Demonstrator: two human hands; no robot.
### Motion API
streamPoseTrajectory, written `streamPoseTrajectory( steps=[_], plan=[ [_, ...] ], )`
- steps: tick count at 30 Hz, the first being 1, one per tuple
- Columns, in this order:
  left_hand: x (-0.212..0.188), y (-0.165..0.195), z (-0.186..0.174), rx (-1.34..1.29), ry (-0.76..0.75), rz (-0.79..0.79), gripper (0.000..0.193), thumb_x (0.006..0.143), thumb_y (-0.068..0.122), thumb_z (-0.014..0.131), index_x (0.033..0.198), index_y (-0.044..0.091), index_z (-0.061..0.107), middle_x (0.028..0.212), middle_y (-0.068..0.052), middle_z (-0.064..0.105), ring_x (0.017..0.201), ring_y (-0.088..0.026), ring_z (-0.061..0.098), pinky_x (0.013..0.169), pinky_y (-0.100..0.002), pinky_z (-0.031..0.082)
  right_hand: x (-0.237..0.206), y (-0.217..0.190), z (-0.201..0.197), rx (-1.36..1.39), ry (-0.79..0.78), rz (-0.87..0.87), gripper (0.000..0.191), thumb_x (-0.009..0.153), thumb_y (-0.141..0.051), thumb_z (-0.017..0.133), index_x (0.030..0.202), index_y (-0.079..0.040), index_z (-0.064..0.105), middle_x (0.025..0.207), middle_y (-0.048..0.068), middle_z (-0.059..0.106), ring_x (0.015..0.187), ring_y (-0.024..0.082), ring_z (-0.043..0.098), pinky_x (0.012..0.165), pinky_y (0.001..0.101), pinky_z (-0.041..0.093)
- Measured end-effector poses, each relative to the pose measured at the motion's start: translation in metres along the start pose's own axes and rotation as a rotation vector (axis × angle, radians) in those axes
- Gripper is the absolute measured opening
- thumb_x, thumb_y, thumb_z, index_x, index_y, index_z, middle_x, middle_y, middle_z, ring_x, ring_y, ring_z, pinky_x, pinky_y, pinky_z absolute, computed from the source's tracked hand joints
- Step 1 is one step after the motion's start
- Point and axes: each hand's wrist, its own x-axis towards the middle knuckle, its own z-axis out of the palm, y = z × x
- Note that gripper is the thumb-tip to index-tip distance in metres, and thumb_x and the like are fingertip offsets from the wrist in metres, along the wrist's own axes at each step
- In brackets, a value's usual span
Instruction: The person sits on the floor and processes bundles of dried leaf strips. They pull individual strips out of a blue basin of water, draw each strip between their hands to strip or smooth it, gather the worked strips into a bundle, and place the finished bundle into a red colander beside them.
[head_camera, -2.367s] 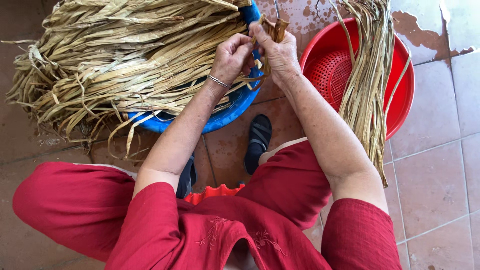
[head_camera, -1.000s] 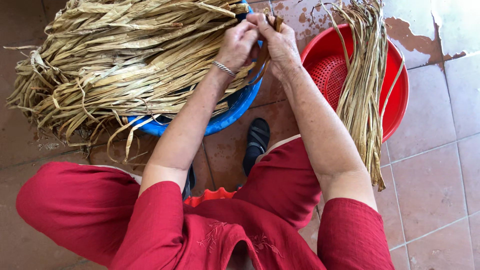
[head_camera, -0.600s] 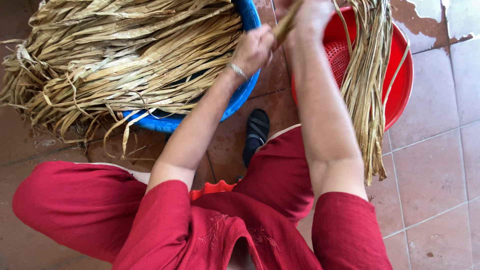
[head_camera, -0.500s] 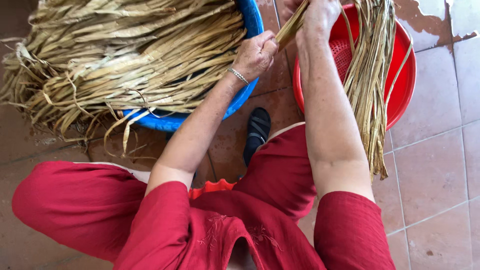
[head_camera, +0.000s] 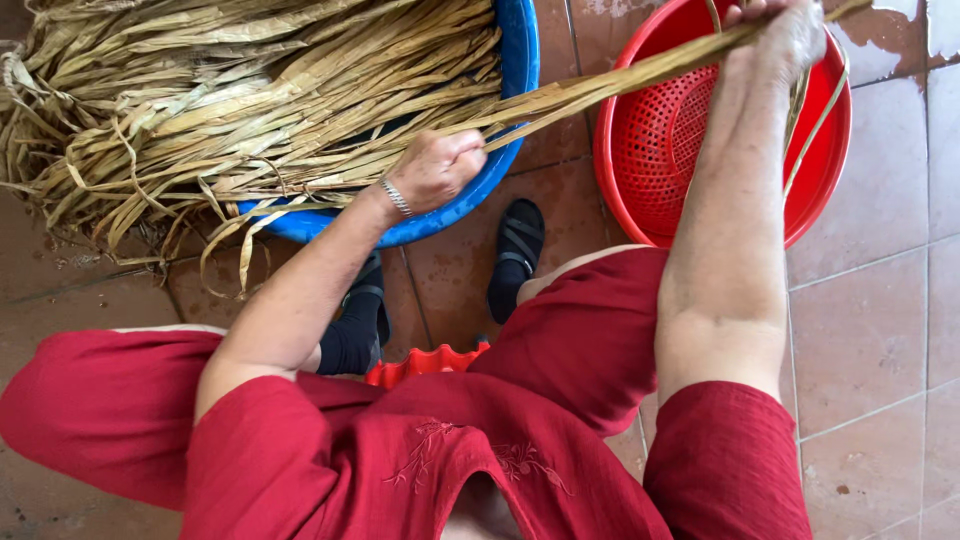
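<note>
My left hand is closed on one end of a long dried leaf strip at the rim of the blue basin. My right hand grips the same strip farther along, over the red perforated basket. The strip is stretched taut between the two hands. A big heap of dried leaf strips fills the blue basin and spills over its left side. A few more strips hang in the red basket beside my right forearm.
I sit on a low red stool in red clothes, with dark sandalled feet on a brown tiled floor. Wet patches show on the tiles at the top right.
My hands have drawn apart: the right one went right over the red basket, the left one down to the basin rim, pulling one strip out taut. The view shifted left.
</note>
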Motion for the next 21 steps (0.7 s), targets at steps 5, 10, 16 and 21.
streamPoseTrajectory(
  steps=[5,10,16,21],
  plan=[
    [-0.017,-0.019,-0.016,-0.012,-0.04,0.054,0.015,0.102,0.017,0.059,0.098,0.005,0.067,0.078,-0.019,0.065,0.07,-0.036,0.066,0.061,-0.043,0.051,0.004,-0.004,-0.014,-0.032,0.023,0.009,0.031,0.095,-0.006,0.055,0.063,-0.007,0.053,0.053,0.01,0.056,0.044,0.022,0.056,0.045,0.0402,0.054],
    [-0.031,-0.048,-0.032,0.106,-0.085,0.081,0.017,0.104,0.018,0.058,0.094,0.005,0.065,0.079,-0.017,0.066,0.072,-0.034,0.067,0.062,-0.043,0.051,0.029,-0.014,-0.035,-0.056,0.1,-0.069,0.022,0.1,-0.015,0.06,0.084,-0.001,0.063,0.057,0.008,0.059,0.044,0.018,0.056,0.042,0.0364,0.051],
    [-0.07,-0.07,-0.067,0.114,-0.193,-0.169,0.02,0.101,0.026,0.057,0.097,0.009,0.066,0.07,-0.016,0.064,0.065,-0.032,0.065,0.061,-0.044,0.051,0.051,-0.038,-0.065,0.0,0.165,-0.024,0.017,0.099,-0.016,0.052,0.1,0.0,0.057,0.058,0.011,0.057,0.043,0.019,0.051,0.04,0.0376,0.047],
    [-0.083,-0.111,-0.073,0.155,-0.256,-0.314,0.019,0.103,0.028,0.055,0.102,0.015,0.068,0.076,-0.011,0.068,0.07,-0.029,0.067,0.064,-0.039,0.053,0.056,-0.042,-0.075,0.092,0.069,0.025,0.019,0.102,-0.018,0.057,0.089,-0.004,0.055,0.059,0.005,0.048,0.046,0.017,0.046,0.041,0.0373,0.041]
  ],
)
